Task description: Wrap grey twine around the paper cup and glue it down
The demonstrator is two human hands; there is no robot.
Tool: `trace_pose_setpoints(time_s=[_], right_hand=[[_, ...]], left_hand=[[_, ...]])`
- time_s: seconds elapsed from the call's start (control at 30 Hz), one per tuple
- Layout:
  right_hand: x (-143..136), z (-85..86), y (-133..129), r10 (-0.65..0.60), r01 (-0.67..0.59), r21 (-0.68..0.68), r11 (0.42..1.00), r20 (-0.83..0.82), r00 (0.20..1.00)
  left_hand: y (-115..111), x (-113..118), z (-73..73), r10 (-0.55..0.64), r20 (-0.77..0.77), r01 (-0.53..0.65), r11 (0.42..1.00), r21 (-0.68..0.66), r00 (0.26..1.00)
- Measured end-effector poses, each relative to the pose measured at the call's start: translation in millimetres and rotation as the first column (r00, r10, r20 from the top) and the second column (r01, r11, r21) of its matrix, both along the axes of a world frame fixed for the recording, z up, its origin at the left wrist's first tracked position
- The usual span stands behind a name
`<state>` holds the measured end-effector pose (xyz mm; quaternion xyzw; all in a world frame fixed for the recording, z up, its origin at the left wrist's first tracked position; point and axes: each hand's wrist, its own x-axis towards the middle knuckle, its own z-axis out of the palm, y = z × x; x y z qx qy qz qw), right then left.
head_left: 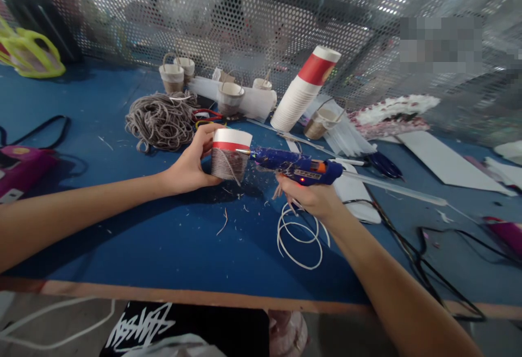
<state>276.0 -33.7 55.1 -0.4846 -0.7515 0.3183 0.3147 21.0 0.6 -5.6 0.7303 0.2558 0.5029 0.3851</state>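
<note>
My left hand (190,161) curls around the paper cup (231,155), fingers behind and thumb low, holding it just above the blue table (122,237). My right hand (310,196) grips the handle of the glue gun (291,162); I can't tell whether the trigger is pressed. The metal nozzle (243,152) is at the cup's side, near the top edge of the wound cord (224,165), though I can't be sure it touches.

The wrapping looks well along: cord covers the lower part in close rows, while most of the red band and the white rim are bare. A loose end slants down the front, not yet fastened, and I see no handle.

Farther out lie a coil of white cord (299,237) and a heap of grey cord (161,120). Behind, several small cups with looped handles (172,79) look further along, beside a leaning stack of plain cups (302,96).
</note>
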Motion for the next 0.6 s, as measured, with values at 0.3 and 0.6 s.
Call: trace_pose_setpoints(time_s=[0.3,0.6], right_hand=[[20,-15.4,5,-0.021,0.021,0.004,1.0,0.017,1.0],[25,-15.2,6,-0.024,0.024,0.007,1.0,0.04,0.999]], left_hand=[[2,0,-2.2,-0.003,0.013,0.003,1.0,0.007,1.0],[2,-1,-3.5,-0.006,0.026,0.007,0.999,-0.034,1.0]])
